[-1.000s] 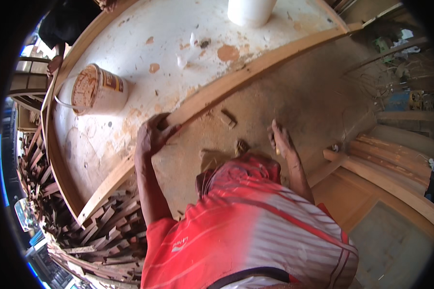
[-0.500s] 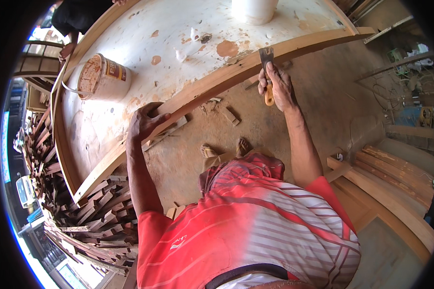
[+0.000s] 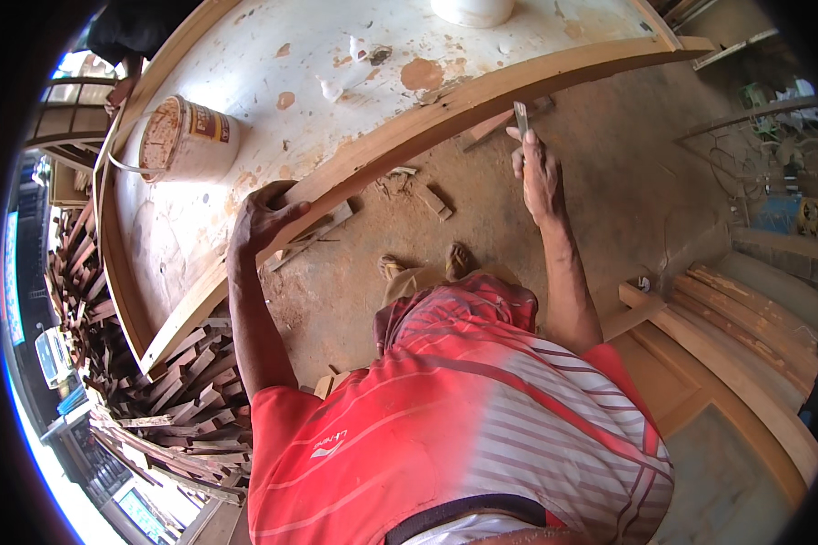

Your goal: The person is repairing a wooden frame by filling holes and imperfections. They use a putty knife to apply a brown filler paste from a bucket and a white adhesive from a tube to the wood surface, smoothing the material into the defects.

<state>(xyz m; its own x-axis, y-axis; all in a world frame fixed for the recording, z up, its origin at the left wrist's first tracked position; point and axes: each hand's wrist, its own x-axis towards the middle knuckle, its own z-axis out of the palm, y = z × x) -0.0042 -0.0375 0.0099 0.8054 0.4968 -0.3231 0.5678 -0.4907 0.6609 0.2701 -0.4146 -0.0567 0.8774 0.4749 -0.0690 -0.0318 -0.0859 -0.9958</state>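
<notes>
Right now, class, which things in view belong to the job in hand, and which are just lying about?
Seem to belong:
scraper, in the right hand
wooden rail, under the left hand
stained bucket, perhaps

Probably just lying about:
wood block on the floor
heap of wood offcuts

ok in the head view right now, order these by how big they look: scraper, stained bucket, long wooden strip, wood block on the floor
1. Long wooden strip
2. Stained bucket
3. Scraper and wood block: unranked; they look similar, and the right hand hides part of the scraper.
</notes>
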